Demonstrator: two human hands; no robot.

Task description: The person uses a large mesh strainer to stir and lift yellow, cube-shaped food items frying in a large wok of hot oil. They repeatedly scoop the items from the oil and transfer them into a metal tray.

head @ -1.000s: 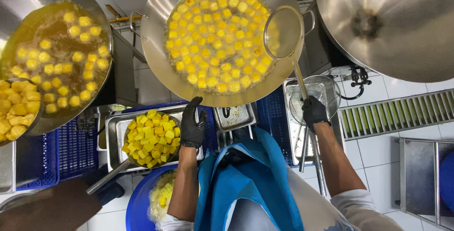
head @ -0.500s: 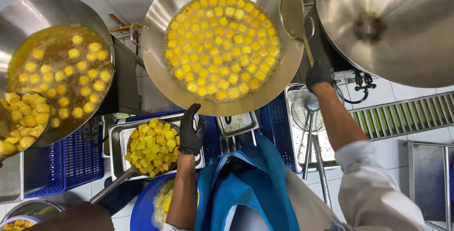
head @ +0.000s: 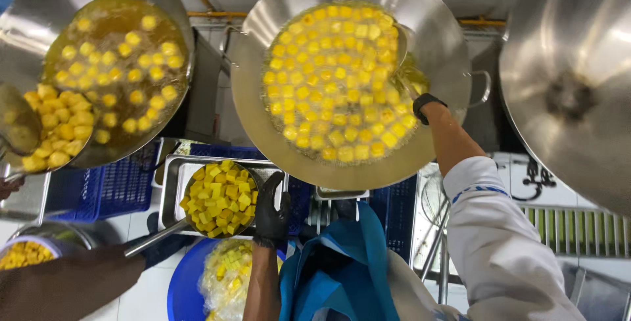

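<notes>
Yellow cubes (head: 338, 81) frying in the middle wok (head: 434, 15), pale, unbrowned — more heaped in strainer (head: 220, 199). Left hand (head: 271, 212) open on tray (head: 172, 183); right hand (head: 427, 105) — grip unclear.

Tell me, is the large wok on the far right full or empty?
Empty. The right wok shows only bare shiny metal, while the middle wok holds yellow cubes in oil.

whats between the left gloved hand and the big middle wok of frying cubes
In the head view, only the metal tray's rim lies between the left hand and the middle wok; the hand rests on that tray beside the strainer of yellow cubes.
</notes>
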